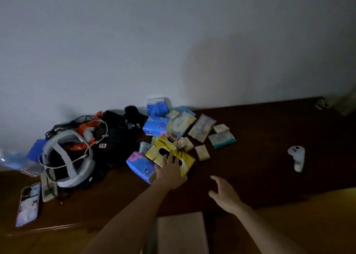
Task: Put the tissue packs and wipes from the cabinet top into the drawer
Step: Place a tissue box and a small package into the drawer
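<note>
**Head view: left hand on the yellow tissue box, right hand hovering**

Head camera first: nearest us, at 6 o'clock, a pale flat panel (182,232) shows at the frame's lower edge; we cannot tell whether it belongs to the drawer. Our right hand (224,195) hovers at 5 o'clock over the dark wooden cabinet top (269,130), fingers (216,179) spread and relaxed, holding nothing. Our left hand (170,172) reaches to the middle of the frame and rests on the yellow tissue box (169,154), fingers straight and lying over its dark oval opening; whether the thumb curls round the box edge we cannot tell.

Just beside that box at its 9 o'clock lies a blue and purple tissue pack (141,166), touching it. Past the yellow box, toward 12 o'clock, the other packs crowd together: a blue tissue pack (156,125), another blue pack (158,107) against the wall, a pale wipes pack (202,127), a teal-edged wipes pack (221,140) and several small cream packets (202,152).

At 9 o'clock sits a grey headset (67,157) with a white cable, on a heap of black gear. A phone (28,203) lies at 8 o'clock. A white controller (296,157) lies well apart at 3 o'clock.
</note>
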Available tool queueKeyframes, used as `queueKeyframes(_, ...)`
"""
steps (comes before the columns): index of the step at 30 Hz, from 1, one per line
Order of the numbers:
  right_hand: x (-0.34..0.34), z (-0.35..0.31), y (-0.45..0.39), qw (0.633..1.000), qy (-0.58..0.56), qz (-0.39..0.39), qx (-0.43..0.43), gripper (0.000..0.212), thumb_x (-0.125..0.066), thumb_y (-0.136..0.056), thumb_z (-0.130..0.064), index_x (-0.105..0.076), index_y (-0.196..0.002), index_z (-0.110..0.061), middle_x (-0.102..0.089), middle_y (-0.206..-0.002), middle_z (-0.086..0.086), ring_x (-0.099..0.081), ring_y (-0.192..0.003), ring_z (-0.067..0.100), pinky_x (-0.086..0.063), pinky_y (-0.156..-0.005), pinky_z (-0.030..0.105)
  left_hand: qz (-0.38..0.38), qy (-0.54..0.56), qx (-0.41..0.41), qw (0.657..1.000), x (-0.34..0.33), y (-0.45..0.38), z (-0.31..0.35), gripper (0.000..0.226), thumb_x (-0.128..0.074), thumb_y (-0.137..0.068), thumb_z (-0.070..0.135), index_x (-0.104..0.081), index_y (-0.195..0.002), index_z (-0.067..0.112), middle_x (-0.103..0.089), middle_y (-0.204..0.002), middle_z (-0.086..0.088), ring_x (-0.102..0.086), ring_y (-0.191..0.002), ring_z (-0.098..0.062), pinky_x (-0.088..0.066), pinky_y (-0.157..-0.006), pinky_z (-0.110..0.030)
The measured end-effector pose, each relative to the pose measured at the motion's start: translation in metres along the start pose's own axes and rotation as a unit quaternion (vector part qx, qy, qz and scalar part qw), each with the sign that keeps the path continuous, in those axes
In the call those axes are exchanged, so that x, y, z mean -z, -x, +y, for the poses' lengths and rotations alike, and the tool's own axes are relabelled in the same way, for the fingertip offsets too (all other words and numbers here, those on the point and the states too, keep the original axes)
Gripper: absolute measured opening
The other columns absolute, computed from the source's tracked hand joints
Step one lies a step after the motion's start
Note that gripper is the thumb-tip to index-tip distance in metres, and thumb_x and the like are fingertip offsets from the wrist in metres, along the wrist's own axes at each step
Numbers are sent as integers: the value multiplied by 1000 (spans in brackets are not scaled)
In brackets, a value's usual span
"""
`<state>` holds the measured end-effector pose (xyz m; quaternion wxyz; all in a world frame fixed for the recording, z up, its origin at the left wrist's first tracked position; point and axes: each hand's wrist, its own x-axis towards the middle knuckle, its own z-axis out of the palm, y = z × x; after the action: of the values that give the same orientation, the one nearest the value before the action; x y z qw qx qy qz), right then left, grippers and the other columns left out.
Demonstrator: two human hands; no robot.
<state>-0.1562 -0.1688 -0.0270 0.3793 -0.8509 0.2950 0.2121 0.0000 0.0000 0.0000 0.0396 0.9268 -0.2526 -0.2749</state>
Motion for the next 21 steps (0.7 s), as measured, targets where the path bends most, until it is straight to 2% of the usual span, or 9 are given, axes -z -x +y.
queueKeyframes(2,-5,5,-22,1000,15,-9,6,73,-62,-98,-32,-23,-159,-32,-22,-166,-3,-28,-151,20,-35,-115,39,-28,-10,27,999,-17,-17,8,92,-57,-88,62,-21,-156,12,6,-167,-7,10,-152,-34,-19,-112,-69)
queueKeyframes(4,-5,8,-45,999,36,-24,-5,78,-63,-97,-32,-17,-161,-32,-17,-167,0,-25,-152,24,-36,-116,43,-8,-19,44,999,-34,-28,8,87,-61,-88,58,-27,-152,9,-10,-165,-10,9,-153,-33,-26,-112,-68)
queueKeyframes(7,0,7,-86,999,47,13,-2,79,-62,-97,-34,-14,-160,-35,-13,-167,5,-25,-151,30,-38,-114,49,22,-29,33,999,-56,-32,2,77,-65,-87,52,-35,-145,12,-33,-155,-9,-2,-152,-30,-37,-108,-63)
queueKeyframes(9,10,-6,-117,996,68,46,29,75,-60,-98,-35,-15,-158,-40,-11,-167,8,-22,-151,35,-39,-112,52,18,-47,15,999,-64,-32,-3,74,-65,-86,53,-38,-144,16,-36,-153,-7,-3,-152,-30,-38,-108,-63)
queueKeyframes(13,22,-43,-177,977,142,74,139,71,-61,-98,-33,-20,-156,-42,-9,-165,13,-20,-149,39,-42,-108,55,59,-54,-4,997,-76,-30,-9,69,-60,-86,55,-41,-142,19,-39,-148,-5,-6,-150,-29,-38,-108,-62)
queueKeyframes(16,21,-73,-217,938,252,31,234,77,-64,-97,-36,-18,-158,-39,1,-168,8,-9,-152,41,-36,-111,61,71,-60,-16,996,-81,-28,-24,67,-54,-87,60,-43,-139,20,-42,-144,-3,-8,-148,-28,-42,-105,-55)
queueKeyframes(19,5,-80,-237,920,298,-14,255,84,-59,-95,-55,-11,-161,-35,3,-169,6,-10,-152,40,-29,-112,67,79,-59,-27,995,-85,-22,-38,66,-48,-88,63,-44,-136,19,-43,-141,-3,-8,-147,-29,-44,-104,-52)
queueKeyframes(21,-10,-64,-233,912,320,26,256,85,-53,-94,-63,-10,-161,-35,-6,-169,6,-18,-150,36,-29,-112,63,79,-52,-31,995,-85,-25,-37,65,-48,-89,63,-43,-136,18,-42,-140,-5,-6,-148,-29,-43,-105,-53)
